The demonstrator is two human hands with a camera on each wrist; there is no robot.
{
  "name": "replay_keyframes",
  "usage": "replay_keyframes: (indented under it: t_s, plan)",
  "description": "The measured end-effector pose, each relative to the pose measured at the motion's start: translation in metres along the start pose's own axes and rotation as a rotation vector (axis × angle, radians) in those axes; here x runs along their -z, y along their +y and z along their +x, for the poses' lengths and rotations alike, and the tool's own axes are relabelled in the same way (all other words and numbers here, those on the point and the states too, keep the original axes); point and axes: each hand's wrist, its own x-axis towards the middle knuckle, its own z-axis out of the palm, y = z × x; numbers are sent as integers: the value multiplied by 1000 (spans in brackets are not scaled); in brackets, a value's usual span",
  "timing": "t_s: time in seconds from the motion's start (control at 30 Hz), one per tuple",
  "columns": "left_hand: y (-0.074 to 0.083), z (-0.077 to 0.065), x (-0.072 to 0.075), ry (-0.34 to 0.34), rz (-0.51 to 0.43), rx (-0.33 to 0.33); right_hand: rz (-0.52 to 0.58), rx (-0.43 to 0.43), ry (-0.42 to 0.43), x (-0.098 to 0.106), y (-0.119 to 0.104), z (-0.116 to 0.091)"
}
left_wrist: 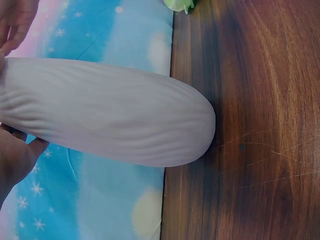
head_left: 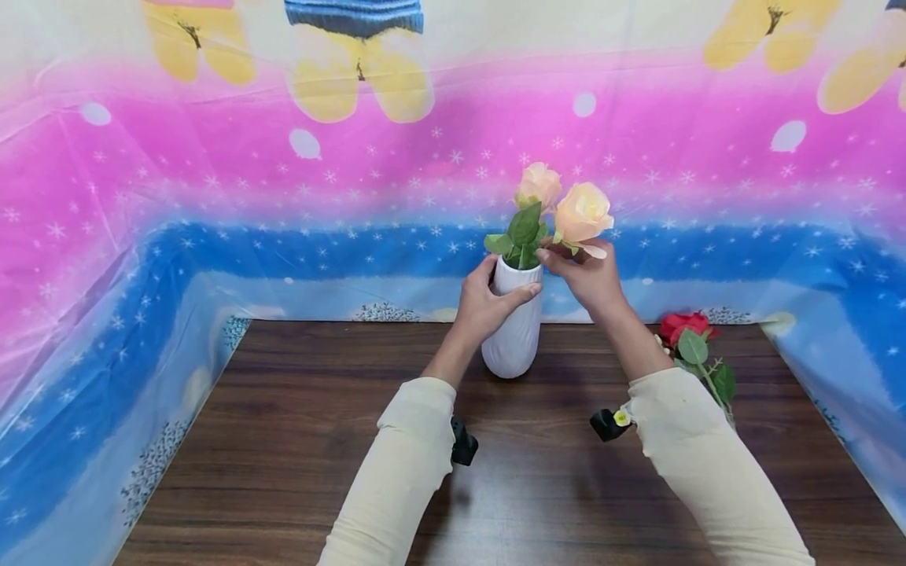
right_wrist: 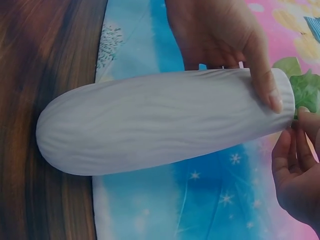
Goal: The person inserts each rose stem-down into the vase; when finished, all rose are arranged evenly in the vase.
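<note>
A white ribbed vase (head_left: 511, 330) stands upright on the table, two pale peach roses rising from its mouth. My left hand (head_left: 487, 303) grips the vase just under the rim, thumb across the near side, as the right wrist view also shows. At the mouth, my right hand (head_left: 583, 275) pinches a rose stem among the green leaves (right_wrist: 306, 90). The nearer peach rose (head_left: 583, 212) hangs over that hand and partly covers its fingers. Behind it is the other peach rose (head_left: 539, 185). The stems' lower ends are hidden inside the vase.
A red rose (head_left: 685, 325) with green leaves lies on the dark wooden table (head_left: 297, 440) beyond the right forearm, partly covered by the sleeve. A pink and blue patterned cloth (head_left: 396, 251) hangs along the table's back and sides.
</note>
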Motion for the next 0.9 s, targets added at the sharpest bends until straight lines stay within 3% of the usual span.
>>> replay_keyframes:
  t_s: [0.23, 0.5, 0.9]
  plan:
    - [-1, 1, -1, 3, -1, -3, -27, -8, 13, 5, 7, -6]
    - [0, 0, -1, -3, -15, 16, 5, -73, -41, 16, 11, -20]
    - [-1, 0, -1, 2, -14, 17, -70, -24, -90, 43, 24, -58]
